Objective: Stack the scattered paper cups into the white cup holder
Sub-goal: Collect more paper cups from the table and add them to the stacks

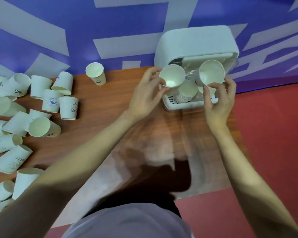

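Two stacks (186, 93) in holder (194, 43); left hand (145, 95), right hand (218, 98) each gripping cup; many loose on worktop (110, 107).

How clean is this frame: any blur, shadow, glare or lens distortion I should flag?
Head view: wide-angle bending curves the wall stripes and table edge; a soft glare patch and the person's dark shadow lie on the wood near the bottom; the left hand, right hand and their cups are slightly soft; cup holder evenly lit.
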Demonstrator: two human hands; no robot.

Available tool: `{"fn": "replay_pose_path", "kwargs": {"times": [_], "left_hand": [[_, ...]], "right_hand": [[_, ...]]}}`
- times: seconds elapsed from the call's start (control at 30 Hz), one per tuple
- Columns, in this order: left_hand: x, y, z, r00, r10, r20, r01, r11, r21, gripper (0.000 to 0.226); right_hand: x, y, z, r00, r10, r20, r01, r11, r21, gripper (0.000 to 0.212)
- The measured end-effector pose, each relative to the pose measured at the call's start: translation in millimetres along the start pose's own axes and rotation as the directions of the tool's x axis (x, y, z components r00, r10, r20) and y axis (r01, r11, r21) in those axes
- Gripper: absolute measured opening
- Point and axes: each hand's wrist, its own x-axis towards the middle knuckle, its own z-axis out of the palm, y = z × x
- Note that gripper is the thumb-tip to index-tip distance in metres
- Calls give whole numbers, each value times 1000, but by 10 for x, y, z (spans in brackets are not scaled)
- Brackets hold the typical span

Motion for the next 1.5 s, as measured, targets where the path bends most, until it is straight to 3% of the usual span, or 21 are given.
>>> {"fn": "replay_pose_path", "kwargs": {"times": [0.13,0.33,0.67,0.97,1.23,1.33,1.5], "left_hand": [[342,213,349,997,53,-56,-54,998,-15,15],[417,217,735,994,105,33,-106,994,32,16],[198,-90,1024,959,-74,272,-4,961,276,26],[190,-115,1015,952,-109,285,32,964,264,36],[-239,-372,363,980,-182,85,154,952,265,34],[-508,-646,9,962,-274,17,254,912,322,33],[-894,-1125,-670,893,-446,-63,434,815,385,37]], "right_hand": [[124,221,-144,998,38,-40,-39,998,-42,20],[148,502,-103,995,71,65,-63,991,-117,22],[84,806,171,935,159,317,-60,952,-300,23],[16,803,203,891,235,389,-86,928,-363,32],[-187,76,355,930,-34,365,111,975,-193,30],[-267,-229,587,877,-108,469,164,983,-79,32],[-421,-654,1105,701,-211,681,262,965,30,37]]}}
